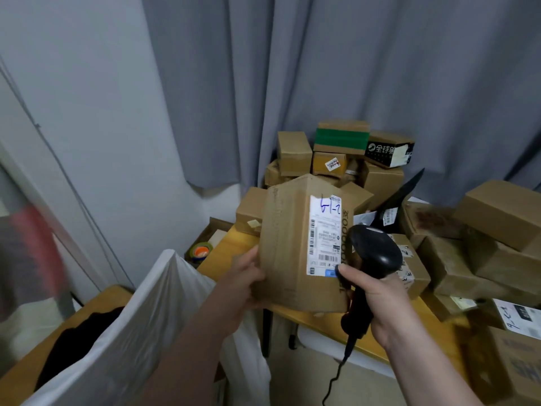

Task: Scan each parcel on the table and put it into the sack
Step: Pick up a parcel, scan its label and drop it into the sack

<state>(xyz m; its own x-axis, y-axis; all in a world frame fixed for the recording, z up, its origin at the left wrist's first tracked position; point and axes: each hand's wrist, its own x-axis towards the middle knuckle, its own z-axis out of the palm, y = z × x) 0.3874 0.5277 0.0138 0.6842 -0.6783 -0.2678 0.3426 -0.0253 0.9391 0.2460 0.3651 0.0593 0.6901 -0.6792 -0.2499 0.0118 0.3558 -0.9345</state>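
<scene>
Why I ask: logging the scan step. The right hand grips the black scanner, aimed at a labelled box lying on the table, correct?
Not quite: the head view shows the left hand holding the labelled box up off the table. The right hand does grip the black scanner aimed at it.

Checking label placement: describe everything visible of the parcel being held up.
The parcel is a creased brown cardboard box, held upright over the table edge. Its white label, with barcodes and blue handwriting, faces the camera. The left hand grips its left edge; the right hand holds a scanner overlapping its lower right corner.
</scene>
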